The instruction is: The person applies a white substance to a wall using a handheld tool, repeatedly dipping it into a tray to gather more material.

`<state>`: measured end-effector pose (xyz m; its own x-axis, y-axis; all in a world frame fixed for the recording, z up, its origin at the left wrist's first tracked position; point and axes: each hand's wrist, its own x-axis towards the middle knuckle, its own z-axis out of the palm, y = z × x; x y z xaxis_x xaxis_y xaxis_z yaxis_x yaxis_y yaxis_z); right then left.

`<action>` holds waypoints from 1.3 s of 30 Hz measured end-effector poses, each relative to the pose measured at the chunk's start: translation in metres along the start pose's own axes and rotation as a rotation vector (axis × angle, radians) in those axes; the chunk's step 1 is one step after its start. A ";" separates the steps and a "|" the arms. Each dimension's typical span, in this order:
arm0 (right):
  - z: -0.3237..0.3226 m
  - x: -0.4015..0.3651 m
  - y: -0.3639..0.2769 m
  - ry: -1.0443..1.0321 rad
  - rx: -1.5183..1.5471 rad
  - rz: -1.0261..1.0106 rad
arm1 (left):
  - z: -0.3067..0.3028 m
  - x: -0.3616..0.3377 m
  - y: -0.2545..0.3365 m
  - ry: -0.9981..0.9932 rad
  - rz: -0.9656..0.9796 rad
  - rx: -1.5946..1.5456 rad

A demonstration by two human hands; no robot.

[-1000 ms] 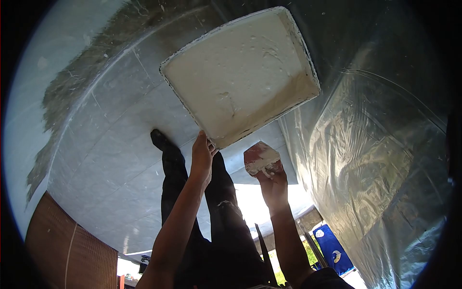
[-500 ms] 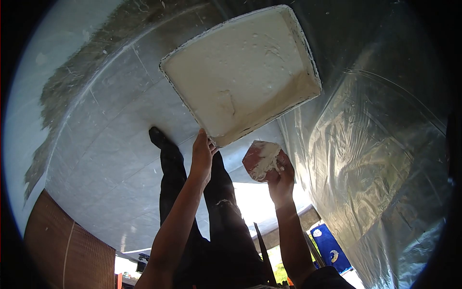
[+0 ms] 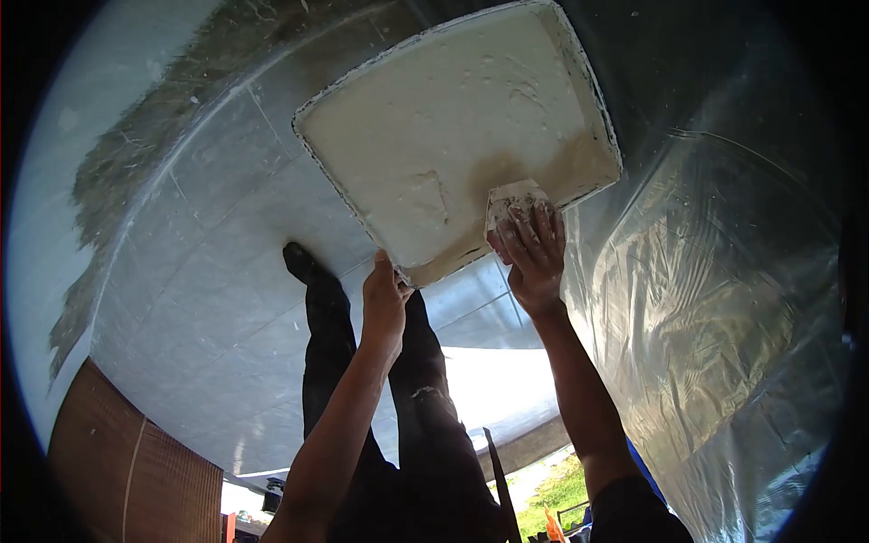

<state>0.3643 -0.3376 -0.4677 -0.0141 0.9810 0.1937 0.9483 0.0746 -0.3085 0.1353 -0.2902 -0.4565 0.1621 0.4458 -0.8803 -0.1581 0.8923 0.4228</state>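
A large rectangular tray (image 3: pixel 594 95) is spread with creamy white paste (image 3: pixel 434 127). My left hand (image 3: pixel 385 303) grips its near left corner, thumb on the rim and fingers curled beneath. At the near right edge, my right hand (image 3: pixel 538 262) holds a flat, angular scraper (image 3: pixel 514 193) smeared with the paste. The fingers lie across the scraper's upper face, and its far end overlaps the inside of the tray. White smears mark the fingers.
Wrinkled clear plastic sheeting (image 3: pixel 688 317) hangs at the right. Grey floor panels (image 3: pixel 226 262) lie below, with my dark-trousered legs (image 3: pixel 421 380) under the tray. A brown ribbed panel (image 3: pixel 127 452) stands lower left; a patchy, coated wall (image 3: pixel 136 145) curves along the upper left.
My right hand has moved up to the tray's near edge and turned over, with the scraper now over the tray. My left hand keeps its grip on the corner.
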 end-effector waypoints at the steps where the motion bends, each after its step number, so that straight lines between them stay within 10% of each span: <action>1: 0.004 -0.003 0.001 0.023 0.001 -0.006 | 0.001 0.000 -0.001 0.021 0.016 -0.003; 29: 0.016 -0.119 -0.112 -0.140 0.301 0.352 | 0.011 -0.004 0.006 0.129 0.065 -0.011; 32: -0.016 -0.107 -0.134 -0.151 0.654 1.275 | 0.002 0.000 0.005 0.079 0.014 0.058; 35: -0.026 -0.107 -0.125 0.274 1.360 1.416 | 0.000 -0.001 0.006 0.006 0.049 0.158; 39: -0.045 -0.093 -0.114 0.225 1.400 1.439 | -0.002 0.002 -0.003 -0.047 0.167 0.166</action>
<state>0.2721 -0.4451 -0.4091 0.5171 0.4149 -0.7487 -0.6218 -0.4190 -0.6616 0.1346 -0.2924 -0.4598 0.1926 0.5873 -0.7861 -0.0251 0.8038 0.5944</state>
